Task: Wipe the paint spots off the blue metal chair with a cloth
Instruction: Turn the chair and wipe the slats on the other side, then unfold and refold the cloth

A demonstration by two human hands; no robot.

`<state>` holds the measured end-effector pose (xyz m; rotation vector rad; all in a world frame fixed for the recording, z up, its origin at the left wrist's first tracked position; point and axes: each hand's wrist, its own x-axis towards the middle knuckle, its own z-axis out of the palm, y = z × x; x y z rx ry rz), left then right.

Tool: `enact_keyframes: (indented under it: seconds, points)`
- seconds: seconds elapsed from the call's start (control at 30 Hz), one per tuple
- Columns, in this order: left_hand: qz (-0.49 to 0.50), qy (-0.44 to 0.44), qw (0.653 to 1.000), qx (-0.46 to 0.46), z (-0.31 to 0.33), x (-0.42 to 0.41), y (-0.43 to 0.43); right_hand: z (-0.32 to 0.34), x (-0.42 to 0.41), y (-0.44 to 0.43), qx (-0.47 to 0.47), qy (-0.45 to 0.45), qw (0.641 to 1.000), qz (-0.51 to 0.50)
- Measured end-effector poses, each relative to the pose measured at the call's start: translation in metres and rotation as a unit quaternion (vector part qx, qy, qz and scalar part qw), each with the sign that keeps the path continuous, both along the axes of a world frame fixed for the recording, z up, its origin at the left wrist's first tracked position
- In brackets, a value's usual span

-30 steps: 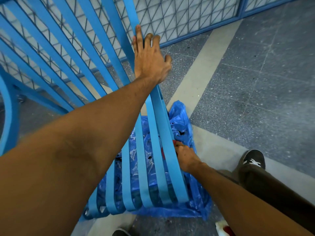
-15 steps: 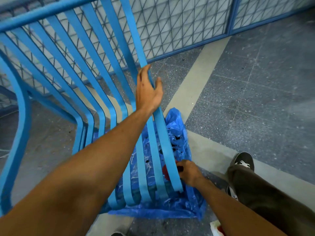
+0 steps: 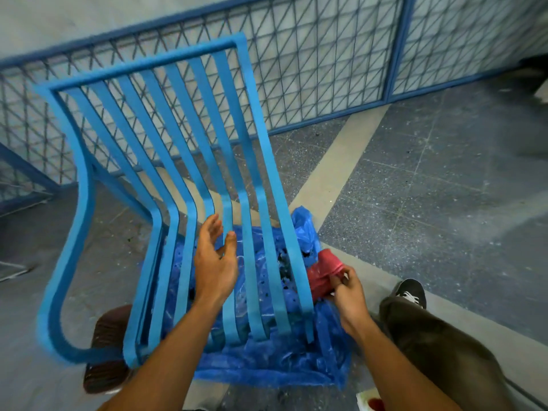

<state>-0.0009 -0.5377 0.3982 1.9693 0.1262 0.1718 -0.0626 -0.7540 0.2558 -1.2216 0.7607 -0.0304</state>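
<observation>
The blue slatted metal chair [image 3: 178, 185] fills the centre, its backrest reaching toward 11 o'clock, standing over a crumpled blue plastic sheet [image 3: 267, 363] on the speckled tile floor [image 3: 444, 188]. The left hand [image 3: 215, 264] hovers open over the seat slats, fingers spread, gripping nothing. At 4 o'clock the right hand [image 3: 348, 295] pinches a red cloth [image 3: 323, 272] against the chair's right edge rail.

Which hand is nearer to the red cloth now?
The right hand: it grips the red cloth beside the chair's right edge. The left hand is open over the seat slats, apart from the cloth.
</observation>
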Motion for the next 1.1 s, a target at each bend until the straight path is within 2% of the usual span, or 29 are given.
enact_keyframes:
  seconds: [0.27, 0.47, 0.67, 0.9, 1.1]
  points:
    - [-0.029, 0.002, 1.0, -0.01, 0.025, -0.069, 0.019, 0.11, -0.019, -0.033, 0.058, -0.098, 0.991, -0.076]
    - [-0.059, 0.03, 0.997, -0.048, 0.04, -0.101, 0.027, 0.172, -0.043, -0.024, 0.104, -0.165, 0.979, -0.056]
    - [-0.116, 0.083, 0.986, -0.083, 0.049, -0.137, 0.037, 0.206, -0.072, 0.018, 0.176, -0.199, 0.964, -0.002]
    - [-0.102, 0.14, 0.962, -0.211, 0.052, -0.188, 0.064, 0.219, -0.103, 0.089, 0.238, -0.195, 0.947, 0.089]
    - [-0.101, 0.238, 0.9, -0.35, 0.044, -0.224, 0.114, 0.222, -0.137, 0.16, 0.243, -0.174, 0.945, 0.131]
